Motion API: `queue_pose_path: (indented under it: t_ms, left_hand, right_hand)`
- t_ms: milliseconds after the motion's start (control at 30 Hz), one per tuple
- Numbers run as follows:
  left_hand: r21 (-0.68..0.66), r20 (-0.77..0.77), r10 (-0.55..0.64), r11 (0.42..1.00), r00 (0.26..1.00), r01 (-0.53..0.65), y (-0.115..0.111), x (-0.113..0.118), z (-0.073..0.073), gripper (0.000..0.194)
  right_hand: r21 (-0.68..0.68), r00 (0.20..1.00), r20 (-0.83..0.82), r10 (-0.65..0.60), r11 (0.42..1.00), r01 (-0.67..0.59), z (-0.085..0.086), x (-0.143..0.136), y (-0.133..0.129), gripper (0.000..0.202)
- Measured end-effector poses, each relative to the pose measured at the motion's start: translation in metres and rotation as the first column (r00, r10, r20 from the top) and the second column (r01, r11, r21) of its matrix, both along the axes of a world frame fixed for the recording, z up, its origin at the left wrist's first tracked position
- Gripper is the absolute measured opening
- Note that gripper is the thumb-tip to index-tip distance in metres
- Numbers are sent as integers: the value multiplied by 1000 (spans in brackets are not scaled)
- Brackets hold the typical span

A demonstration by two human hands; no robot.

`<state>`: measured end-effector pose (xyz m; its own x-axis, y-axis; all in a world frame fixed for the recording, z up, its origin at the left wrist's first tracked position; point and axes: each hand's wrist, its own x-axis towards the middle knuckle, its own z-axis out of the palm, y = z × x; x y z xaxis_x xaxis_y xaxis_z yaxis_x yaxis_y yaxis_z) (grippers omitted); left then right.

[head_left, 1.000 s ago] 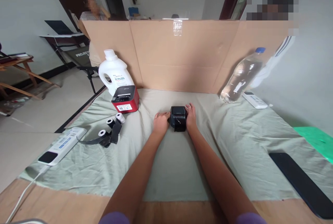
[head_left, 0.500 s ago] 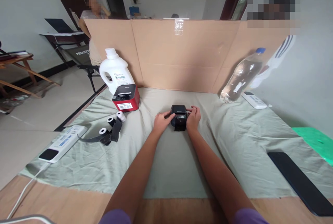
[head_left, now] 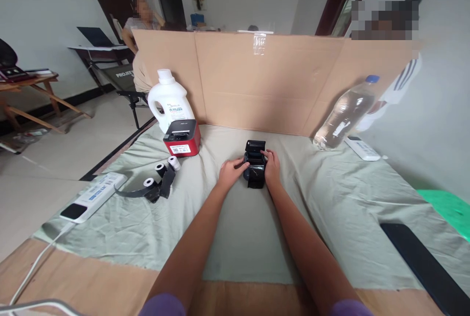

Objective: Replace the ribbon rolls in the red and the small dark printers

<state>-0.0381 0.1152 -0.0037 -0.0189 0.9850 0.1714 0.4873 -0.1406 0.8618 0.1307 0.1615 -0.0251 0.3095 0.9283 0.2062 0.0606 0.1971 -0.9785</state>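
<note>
A small black portable printer [head_left: 254, 156] rests on the cloth in front of me, its lid [head_left: 255, 146] tilted up. From its front hangs a glossy black strip [head_left: 256, 178]. My left hand [head_left: 232, 171] grips the printer's left side, with the thumb on its front corner. On the other side, my right hand [head_left: 272, 166] is closed against the body, fingers by the raised lid. The printer's inside is too dark and small to make out.
Left of my hands stand a red-and-black printer [head_left: 187, 141], a white jug [head_left: 172, 98], several paper rolls [head_left: 149, 183] and a power strip [head_left: 93, 196]. A water bottle [head_left: 347, 110] and a black phone-like slab [head_left: 422, 262] are right. A cardboard panel [head_left: 257, 86] closes the back.
The printer's lid has swung up from closed to open. My right fingers have shifted to its upper right side; my left hand stays on the left. The whole view has shifted slightly.
</note>
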Motion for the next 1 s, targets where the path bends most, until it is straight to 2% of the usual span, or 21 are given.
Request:
queue_pose_path:
  t_ms: [300,400,467,500,567,633,667,767,833,933,1000]
  left_hand:
    - [-6,2,9,1000,1000,-9,-3,-1,3,36]
    - [3,-2,8,1000,1000,-8,-4,-2,4,35]
    - [15,-10,1,1000,1000,-1,-4,-2,4,35]
    - [19,-16,0,1000,1000,0,-4,-2,4,35]
    - [21,-34,12,1000,999,-11,-3,-2,4,35]
    - [21,-58,22,1000,998,-21,-2,-3,3,36]
    - [24,-71,24,999,997,-23,-2,-3,2,37]
    - [34,-100,20,999,995,-17,0,-3,1,41]
    - [17,-90,38,999,995,-37,1,-3,0,47]
    - [-32,-13,68,997,998,-69,2,-4,1,58]
    - [-50,37,71,996,997,-69,3,-4,1,61]
  right_hand:
    - [14,992,68,106,994,-107,5,10,7,40]
    - [42,959,245,146,986,-160,10,15,10,30]
    - [37,873,465,147,982,-185,21,18,13,22]
    - [-15,790,590,163,981,-191,28,19,15,18]
    - [-207,572,775,269,963,-173,47,19,22,13]
    - [-406,390,818,423,905,-130,67,15,30,8]
    - [-475,336,807,485,872,-120,76,12,34,5]
    - [-569,238,780,579,814,-119,93,2,41,5]
    - [-576,185,792,581,813,-89,98,-3,39,8]
    - [-499,148,855,497,866,-28,104,-4,28,25]
    - [-386,184,904,386,922,-38,114,-5,18,31]
